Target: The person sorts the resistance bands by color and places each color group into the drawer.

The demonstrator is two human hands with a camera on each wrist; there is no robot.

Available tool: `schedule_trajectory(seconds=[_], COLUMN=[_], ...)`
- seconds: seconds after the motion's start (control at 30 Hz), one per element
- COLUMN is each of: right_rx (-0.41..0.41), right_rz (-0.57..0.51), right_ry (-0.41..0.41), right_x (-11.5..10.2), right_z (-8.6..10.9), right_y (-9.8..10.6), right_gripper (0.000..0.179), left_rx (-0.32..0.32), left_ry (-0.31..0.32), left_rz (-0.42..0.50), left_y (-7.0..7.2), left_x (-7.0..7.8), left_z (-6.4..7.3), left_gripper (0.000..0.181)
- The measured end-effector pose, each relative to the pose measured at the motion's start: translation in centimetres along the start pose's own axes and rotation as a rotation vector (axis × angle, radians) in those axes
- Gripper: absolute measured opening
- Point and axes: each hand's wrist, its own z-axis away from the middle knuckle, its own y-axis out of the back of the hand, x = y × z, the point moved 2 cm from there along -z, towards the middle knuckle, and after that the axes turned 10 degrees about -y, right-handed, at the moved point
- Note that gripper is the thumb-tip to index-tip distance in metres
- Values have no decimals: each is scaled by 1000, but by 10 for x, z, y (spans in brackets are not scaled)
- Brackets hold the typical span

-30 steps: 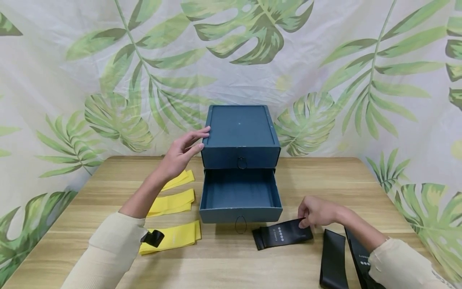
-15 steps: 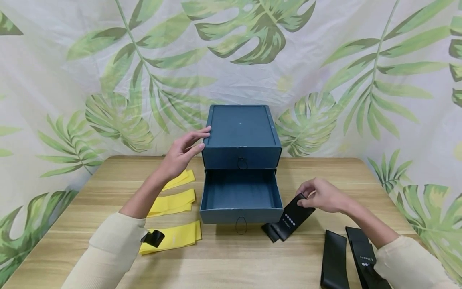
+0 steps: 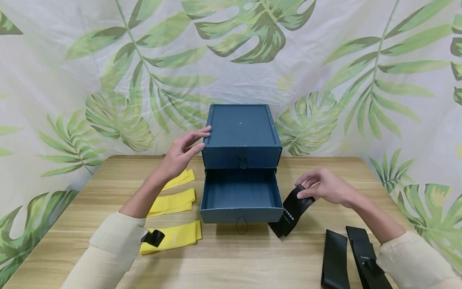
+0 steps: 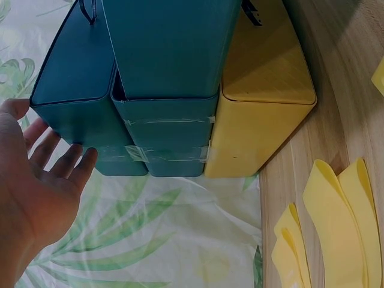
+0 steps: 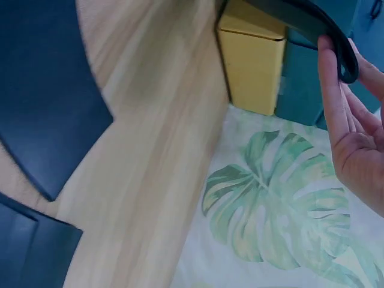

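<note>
Black, folded and printed with white dots, a band (image 3: 293, 212) hangs slanting from the right hand (image 3: 322, 186), its upper end pinched between thumb and fingers, its lower end near the right front corner of a pulled-out drawer (image 3: 221, 216); whether the two touch cannot be told. The left hand (image 3: 182, 152) grips nothing: its fingers lie extended against the left edge of a blue top box (image 3: 238, 126), seemingly steadying it. Below that box, the drawer forms the middle tier; a yellow bottom tier (image 4: 264, 132) stands on the wooden table (image 3: 231, 261). Left of the drawer lie three yellow bands (image 3: 175, 202); at the near right, two other black bands (image 3: 335, 257) lie side by side. The step in hand appears to be bringing the hanging band to the drawer. The next move would likely call for raising its dangling end clear of the drawer's side wall, then lowering it flat inside.
</note>
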Motion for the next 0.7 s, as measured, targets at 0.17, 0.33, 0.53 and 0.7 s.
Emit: schedule_trajectory(seconds=[0.17, 0.33, 0.53, 0.7], right_rx=[28, 38, 58, 63], right_rz=[-36, -162, -217, -236], right_ry=[65, 133, 179, 230], right_x=[-12, -21, -28, -30], right_z=[5, 11, 16, 18], right_y=[8, 16, 24, 28], right_gripper=[34, 37, 23, 17], left_rx=[-1, 2, 4, 2], left_ry=[3, 5, -5, -11], left_rz=[8, 16, 23, 18], left_y=[0, 0, 0, -1], left_x=[1, 1, 1, 0], left_z=[0, -1, -1, 0], left_gripper=[32, 32, 32, 32])
